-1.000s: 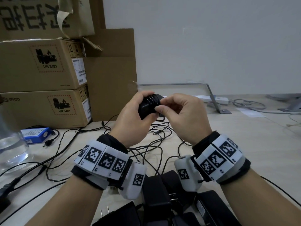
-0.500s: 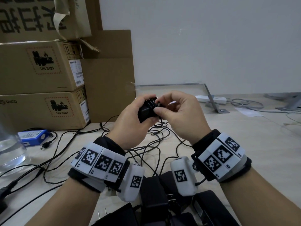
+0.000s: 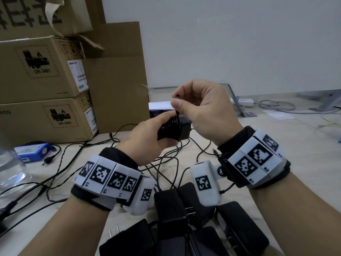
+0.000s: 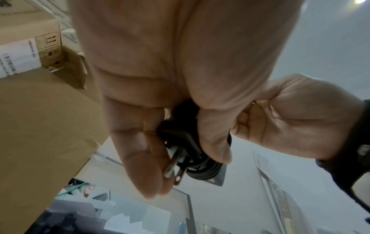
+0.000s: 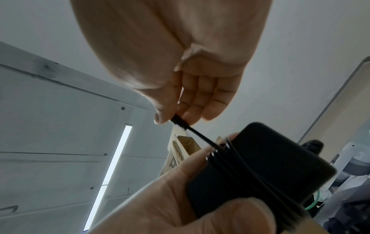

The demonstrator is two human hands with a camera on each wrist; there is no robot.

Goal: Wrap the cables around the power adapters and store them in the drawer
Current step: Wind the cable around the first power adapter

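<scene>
Up goes the right hand [image 3: 199,108], pinching the cable end [image 5: 177,119] above the power adapter [image 3: 172,129]. Left hand [image 3: 147,137] grips it below.

The left hand [image 4: 170,71] fills the upper middle of the left wrist view, its fingers [image 4: 140,150] and thumb curled round a black power adapter [image 4: 180,136]; two metal prongs [image 4: 174,167] jut from the adapter's lower end, and coils of black cable [image 4: 204,171] lie wrapped round it just right of the prongs. To the right of the adapter the right hand [image 4: 296,120] sits close, touching the left thumb, with a dark wristband at the frame edge; left of the adapter stand cardboard boxes [image 4: 40,126]; below it lies a pale worktop [image 4: 240,197] with white papers.
</scene>
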